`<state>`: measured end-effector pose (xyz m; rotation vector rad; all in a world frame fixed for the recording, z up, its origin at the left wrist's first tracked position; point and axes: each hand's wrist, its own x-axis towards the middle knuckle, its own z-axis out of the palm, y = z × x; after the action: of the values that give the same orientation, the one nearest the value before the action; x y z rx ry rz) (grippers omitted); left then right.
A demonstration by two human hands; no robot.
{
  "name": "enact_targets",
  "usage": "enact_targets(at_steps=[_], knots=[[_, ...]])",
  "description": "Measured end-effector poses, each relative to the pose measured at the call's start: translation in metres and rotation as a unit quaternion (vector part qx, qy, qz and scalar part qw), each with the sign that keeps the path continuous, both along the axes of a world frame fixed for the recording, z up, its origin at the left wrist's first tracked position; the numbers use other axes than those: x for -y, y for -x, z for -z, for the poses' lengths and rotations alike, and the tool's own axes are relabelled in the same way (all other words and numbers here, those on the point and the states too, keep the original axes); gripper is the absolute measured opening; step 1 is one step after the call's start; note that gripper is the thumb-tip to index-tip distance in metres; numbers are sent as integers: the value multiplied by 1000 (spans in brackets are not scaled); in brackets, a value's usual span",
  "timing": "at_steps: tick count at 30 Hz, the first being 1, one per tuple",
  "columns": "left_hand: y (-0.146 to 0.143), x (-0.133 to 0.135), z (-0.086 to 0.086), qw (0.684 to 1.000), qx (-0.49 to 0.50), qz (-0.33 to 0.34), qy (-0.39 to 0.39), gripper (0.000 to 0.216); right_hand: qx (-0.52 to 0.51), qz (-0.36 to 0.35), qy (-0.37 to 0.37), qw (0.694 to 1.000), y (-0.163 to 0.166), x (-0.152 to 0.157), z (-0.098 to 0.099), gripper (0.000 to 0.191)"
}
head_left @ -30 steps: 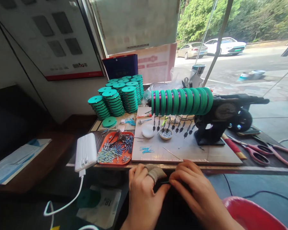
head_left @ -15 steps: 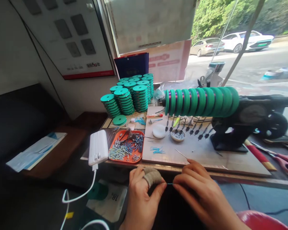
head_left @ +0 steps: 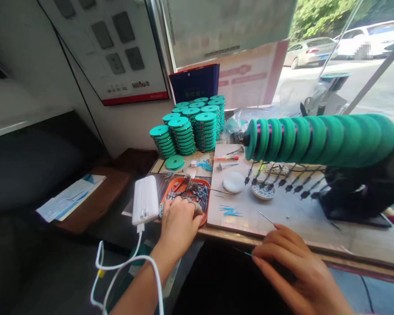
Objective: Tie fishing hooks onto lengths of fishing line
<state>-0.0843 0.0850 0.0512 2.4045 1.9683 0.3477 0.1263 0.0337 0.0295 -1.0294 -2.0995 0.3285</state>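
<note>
- While your right hand (head_left: 292,262) pinches the thin strand (head_left: 244,252) between thumb and finger, hold it lightly.
- Left of it, your left hand (head_left: 180,221) is over the orange tray (head_left: 209,199); whether it grips, I cannot tell.
- Beyond your right fingers, better avoid the thin rod (head_left: 265,216).

grey wall (head_left: 134,124), hung board (head_left: 113,48) with red lower edge, sheets (head_left: 230,26) over part of the window (head_left: 302,78), bright daylight, trees (head_left: 318,15) and parked cars (head_left: 310,49) outside, dark furniture (head_left: 49,166) at left, bluish floor (head_left: 385,284) lower right
</note>
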Motion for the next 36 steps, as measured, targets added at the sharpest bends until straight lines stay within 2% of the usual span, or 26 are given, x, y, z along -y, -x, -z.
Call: enact_targets(at_steps=[6,11,14,15,16,18,20,22,24,26,28,36], knots=[[-3,1,1,1000,-18,8,7,9,-9,-6,25,1000,-2,2,4,9],[0,-1,-3,1000,10,-16,-15,12,-30,-1,29,999,0,2,3,9],[-3,11,-8,992,126,-24,-20,14,-52,19,19,998,0,4,2,11],[-7,18,-8,970,244,-24,-3,12,-55,26,12,998,0,6,3,11],[-12,27,-7,929,370,-18,7,8,-53,31,4,998,0,7,3,10],[-25,43,1,826,561,-20,54,3,-37,33,-17,999,-2,10,5,8],[-38,57,12,741,661,-42,109,11,-15,30,-41,999,-4,13,6,9],[-49,66,23,681,716,-91,125,15,0,30,-59,998,-4,16,6,9],[-56,71,30,640,746,-130,131,22,6,35,-74,997,-2,18,4,9],[-58,73,33,619,762,-142,128,27,5,43,-84,996,0,19,3,9],[-58,73,34,614,767,-139,123,27,3,49,-88,995,2,20,1,9],[-61,73,32,636,753,-138,96,26,5,47,-71,996,3,23,5,10]])
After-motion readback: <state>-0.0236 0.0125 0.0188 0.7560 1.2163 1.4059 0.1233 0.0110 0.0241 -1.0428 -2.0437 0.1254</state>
